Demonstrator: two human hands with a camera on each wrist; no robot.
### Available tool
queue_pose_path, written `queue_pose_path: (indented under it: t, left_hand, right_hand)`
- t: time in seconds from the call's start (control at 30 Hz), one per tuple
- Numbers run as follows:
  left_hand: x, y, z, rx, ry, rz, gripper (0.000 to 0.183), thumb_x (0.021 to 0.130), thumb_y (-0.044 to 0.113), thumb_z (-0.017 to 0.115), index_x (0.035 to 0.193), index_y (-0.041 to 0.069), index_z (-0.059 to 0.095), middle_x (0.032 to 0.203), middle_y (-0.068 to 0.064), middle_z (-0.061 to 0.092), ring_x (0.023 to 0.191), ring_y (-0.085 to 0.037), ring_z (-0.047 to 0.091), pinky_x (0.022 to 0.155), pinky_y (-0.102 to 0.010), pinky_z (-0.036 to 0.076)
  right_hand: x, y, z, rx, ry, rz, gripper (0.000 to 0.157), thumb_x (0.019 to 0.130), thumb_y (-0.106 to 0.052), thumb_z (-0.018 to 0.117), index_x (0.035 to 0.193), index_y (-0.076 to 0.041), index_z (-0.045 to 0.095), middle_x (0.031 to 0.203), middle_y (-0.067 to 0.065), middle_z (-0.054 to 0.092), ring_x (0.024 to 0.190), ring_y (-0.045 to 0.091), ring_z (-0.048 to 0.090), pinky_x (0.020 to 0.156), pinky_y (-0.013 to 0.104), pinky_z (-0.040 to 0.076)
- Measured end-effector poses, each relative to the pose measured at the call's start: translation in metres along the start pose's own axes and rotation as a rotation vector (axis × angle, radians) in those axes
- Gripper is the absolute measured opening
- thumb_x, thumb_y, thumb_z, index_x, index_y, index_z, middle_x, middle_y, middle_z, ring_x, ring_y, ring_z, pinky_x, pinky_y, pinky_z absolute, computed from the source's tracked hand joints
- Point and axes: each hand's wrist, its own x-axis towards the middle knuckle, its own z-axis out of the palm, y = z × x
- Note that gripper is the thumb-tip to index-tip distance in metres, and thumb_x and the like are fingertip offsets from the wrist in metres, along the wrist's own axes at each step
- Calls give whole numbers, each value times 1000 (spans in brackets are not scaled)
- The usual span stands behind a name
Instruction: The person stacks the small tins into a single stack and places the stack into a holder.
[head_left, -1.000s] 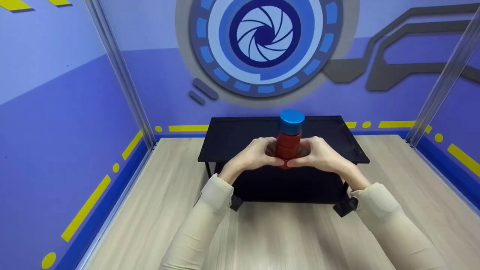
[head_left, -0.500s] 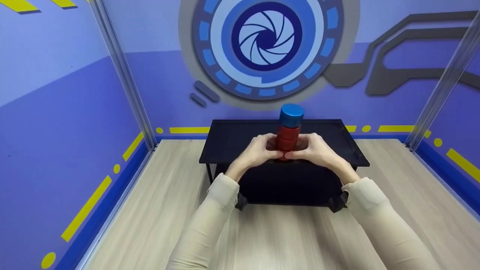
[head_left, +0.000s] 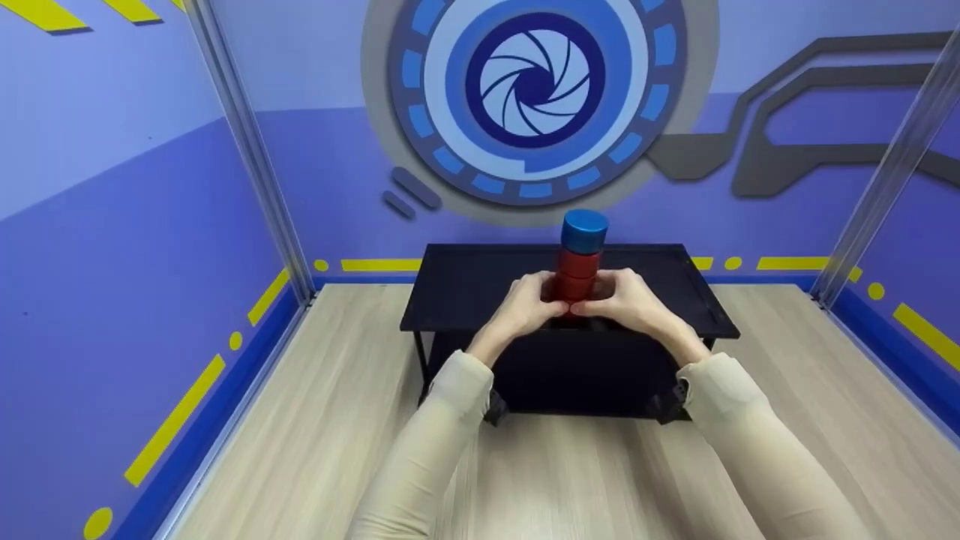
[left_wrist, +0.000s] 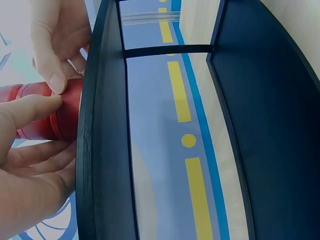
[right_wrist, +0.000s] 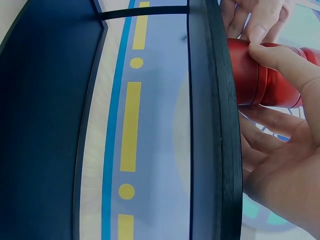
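A red cylindrical stack [head_left: 577, 271] with grooves round it and a shiny blue cylinder [head_left: 584, 231] at its top stands upright at the front part of the black shelf's top board [head_left: 487, 289]. My left hand [head_left: 526, 304] holds its lower red part from the left, fingers behind and thumb in front. From the other side my right hand [head_left: 634, 301] grips the same part, its thumb almost meeting the left one. In the left wrist view the lowest red section [left_wrist: 67, 112] lies close to the board's edge; its underside is hidden there.
The black shelf has a lower board [head_left: 577, 375] under the top one. It stands on a pale wooden table [head_left: 352, 405]. A blue back wall [head_left: 322, 180] and metal corner posts [head_left: 251, 150] enclose the space.
Both hands have carried the stack up and away from me, from in front of the shelf's front edge to over the top board. The head view has tilted slightly up.
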Motion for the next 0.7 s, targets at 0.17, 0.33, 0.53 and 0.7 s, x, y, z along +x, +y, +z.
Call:
queue_pose_path:
  t: [0.17, 0.33, 0.53, 0.7]
  left_hand:
    - [2, -1, 0, 0, 6, -14, 46, 86, 8, 66, 131, 4, 56, 119, -10, 68, 103, -19, 67, 88, -31, 53]
    - [3, -2, -1, -18, 10, -22, 46, 86, 9, 66, 131, 5, 56, 120, -9, 68, 104, -19, 66, 88, -32, 53]
    - [2, -2, -2, -34, 15, -34, 47, 87, 9, 66, 132, 5, 55, 121, -10, 67, 105, -20, 66, 89, -32, 53]
    - [1, -3, -4, -43, 20, -38, 50, 86, 9, 65, 134, 4, 53, 122, -10, 67, 106, -20, 66, 89, -33, 53]
  right_hand:
    - [2, -1, -1, -13, -5, 5, 49, 80, -30, 78, 121, -7, 65, 108, 14, 72, 93, 22, 70, 80, 23, 52]
    - [5, -1, 0, -21, -11, 5, 50, 82, -30, 77, 122, -5, 64, 110, 16, 71, 96, 25, 70, 84, 30, 53]
    - [5, -3, 0, -57, -8, 14, 50, 83, -31, 76, 123, -6, 63, 111, 15, 71, 95, 25, 70, 84, 33, 53]
    - [4, -3, -2, -91, -7, 13, 53, 83, -31, 75, 126, -3, 60, 113, 17, 70, 98, 27, 69, 88, 41, 53]
